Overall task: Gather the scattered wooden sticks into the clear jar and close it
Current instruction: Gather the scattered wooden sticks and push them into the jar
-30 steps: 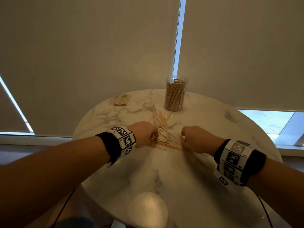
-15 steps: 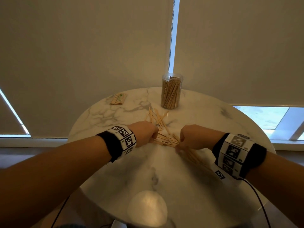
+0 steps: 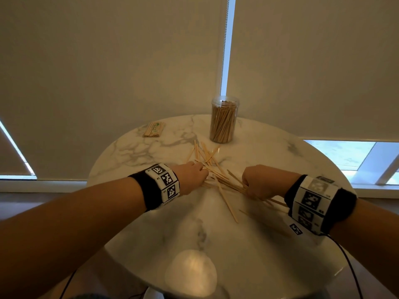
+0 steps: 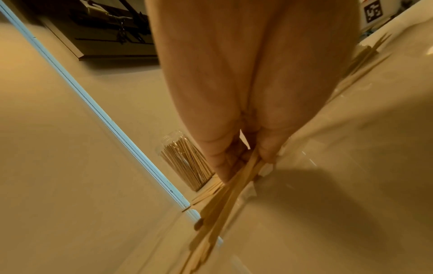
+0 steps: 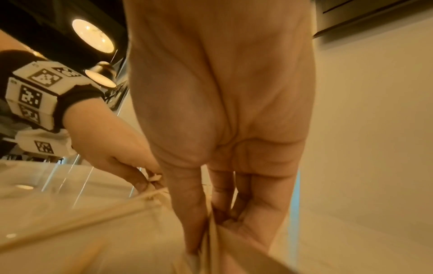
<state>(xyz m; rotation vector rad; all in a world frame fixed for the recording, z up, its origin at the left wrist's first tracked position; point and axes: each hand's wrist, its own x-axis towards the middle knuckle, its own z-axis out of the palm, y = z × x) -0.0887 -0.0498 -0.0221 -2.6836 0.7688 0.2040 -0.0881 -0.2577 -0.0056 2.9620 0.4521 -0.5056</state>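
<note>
- Fingers of my left hand (image 3: pixel 191 176) pinch several wooden sticks (image 3: pixel 218 180) on the marble table (image 3: pixel 269 244).
- Right hand (image 3: pixel 260 182) curls round another bunch, seemingly; blurred.
- Clear jar (image 3: pixel 223 119) upright beyond them, lidless, nearly full.

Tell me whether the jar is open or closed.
Open: the jar stands upright with no lid on its rim, packed with sticks. No lid shows in any view.

right hand (image 3: pixel 260 182) drawn back rightward; sticks (image 3: pixel 224 186) dragged, fanned out
</note>
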